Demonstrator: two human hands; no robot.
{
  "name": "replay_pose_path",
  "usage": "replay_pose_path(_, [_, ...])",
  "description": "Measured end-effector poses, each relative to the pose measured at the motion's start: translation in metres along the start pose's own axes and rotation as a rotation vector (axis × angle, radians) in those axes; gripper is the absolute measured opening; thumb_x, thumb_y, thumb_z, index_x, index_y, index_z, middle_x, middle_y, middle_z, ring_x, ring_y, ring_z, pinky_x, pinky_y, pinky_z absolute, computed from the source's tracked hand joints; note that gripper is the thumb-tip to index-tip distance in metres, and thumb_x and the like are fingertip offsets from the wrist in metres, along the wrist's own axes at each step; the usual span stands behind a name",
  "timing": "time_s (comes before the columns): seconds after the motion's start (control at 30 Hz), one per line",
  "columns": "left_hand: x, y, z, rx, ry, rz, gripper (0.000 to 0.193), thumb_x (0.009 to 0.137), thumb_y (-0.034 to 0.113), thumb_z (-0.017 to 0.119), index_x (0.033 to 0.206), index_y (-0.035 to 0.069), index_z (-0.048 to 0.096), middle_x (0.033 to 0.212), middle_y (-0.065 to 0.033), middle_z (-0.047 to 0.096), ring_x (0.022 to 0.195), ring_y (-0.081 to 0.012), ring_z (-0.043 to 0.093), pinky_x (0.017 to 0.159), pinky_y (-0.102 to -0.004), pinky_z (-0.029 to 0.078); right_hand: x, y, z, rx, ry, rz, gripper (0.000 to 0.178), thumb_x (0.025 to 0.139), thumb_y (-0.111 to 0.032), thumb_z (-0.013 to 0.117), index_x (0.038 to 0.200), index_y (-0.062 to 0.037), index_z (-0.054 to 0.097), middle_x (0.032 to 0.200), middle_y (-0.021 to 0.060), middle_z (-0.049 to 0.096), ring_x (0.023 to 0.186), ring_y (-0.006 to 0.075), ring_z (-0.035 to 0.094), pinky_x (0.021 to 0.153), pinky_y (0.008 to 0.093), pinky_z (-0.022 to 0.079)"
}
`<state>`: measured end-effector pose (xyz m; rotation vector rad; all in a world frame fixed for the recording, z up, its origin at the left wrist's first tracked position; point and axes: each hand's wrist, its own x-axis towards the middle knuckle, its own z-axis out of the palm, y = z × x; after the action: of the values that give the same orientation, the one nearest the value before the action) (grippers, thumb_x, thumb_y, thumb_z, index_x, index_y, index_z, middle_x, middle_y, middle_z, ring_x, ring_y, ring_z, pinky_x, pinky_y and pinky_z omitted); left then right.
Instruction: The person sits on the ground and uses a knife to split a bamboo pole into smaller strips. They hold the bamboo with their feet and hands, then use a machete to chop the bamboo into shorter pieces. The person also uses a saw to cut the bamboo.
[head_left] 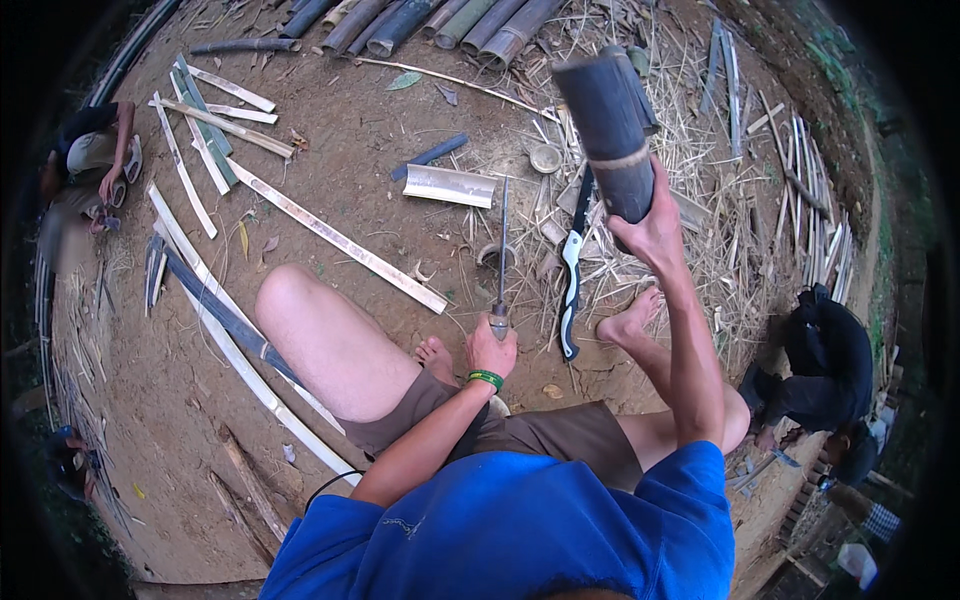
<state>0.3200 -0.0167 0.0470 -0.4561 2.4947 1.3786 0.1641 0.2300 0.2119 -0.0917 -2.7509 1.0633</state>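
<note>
My right hand [652, 232] is wrapped around the lower end of a dark bamboo section [602, 120], raised and tilted, with a pale ring at its node. Another dark piece shows just behind it; I cannot tell whether the two are joined. Low between my knees, my left hand [490, 348] grips the handle of a knife [503, 240], its long narrow blade pointing away from me, seen nearly edge-on. Between the hands lies a saw [571, 285] with a white and black handle, its dark blade partly behind the bamboo. A split bamboo half [450, 186] rests on the dirt beyond the knife.
Bamboo tubes [450, 28] lie along the far edge. Split strips [330, 235] spread across the left, some beside my left leg. Shavings [690, 200] cover the ground on the right. People crouch at the left [95, 160] and right [825, 350].
</note>
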Motion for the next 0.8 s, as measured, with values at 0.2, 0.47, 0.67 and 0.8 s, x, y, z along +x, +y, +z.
replay_pose_path(0.2, [-0.001, 0.000, 0.007, 0.001, -0.006, 0.007, 0.030, 0.081, 0.022, 0.067, 0.102, 0.003, 0.058, 0.083, -0.0269, 0.068, 0.086, -0.0504, 0.065, 0.078, -0.0591, 0.048, -0.026, -0.067, 0.008, 0.136, 0.007, -0.535, 0.105, 0.058, -0.016, 0.084, 0.151, -0.0063, 0.035, 0.129, 0.0258, 0.059, 0.115, 0.0411, 0.065, 0.100, 0.0459, 0.053])
replay_pose_path(0.47, [-0.003, -0.005, 0.010, 0.021, -0.033, 0.004, 0.030, 0.080, 0.021, 0.069, 0.101, 0.002, 0.059, 0.084, -0.0275, 0.068, 0.087, -0.0497, 0.066, 0.078, -0.0577, 0.049, -0.023, -0.069, 0.044, -0.226, -0.370, -0.321, 0.107, 0.061, -0.021, 0.085, 0.153, -0.0075, 0.031, 0.122, 0.0251, 0.059, 0.102, 0.0436, 0.066, 0.093, 0.0486, 0.056])
replay_pose_path(0.67, [0.003, -0.015, 0.009, 0.000, -0.003, -0.030, 0.029, 0.080, 0.021, 0.070, 0.099, 0.003, 0.061, 0.086, -0.0256, 0.069, 0.090, -0.0483, 0.066, 0.080, -0.0571, 0.050, -0.025, -0.116, 0.015, 0.154, -0.005, -0.578, 0.113, 0.059, -0.022, 0.087, 0.154, -0.0075, 0.028, 0.129, 0.0271, 0.057, 0.109, 0.0463, 0.065, 0.096, 0.0480, 0.055])
replay_pose_path(0.8, [0.002, -0.007, 0.009, 0.011, -0.010, 0.006, 0.028, 0.079, 0.022, 0.070, 0.097, 0.003, 0.060, 0.087, -0.0258, 0.069, 0.089, -0.0480, 0.067, 0.080, -0.0568, 0.050, -0.046, -0.025, 0.058, -0.062, -0.374, -0.339, 0.116, 0.060, -0.024, 0.091, 0.156, -0.0115, 0.027, 0.125, 0.0271, 0.058, 0.106, 0.0480, 0.064, 0.094, 0.0491, 0.055])
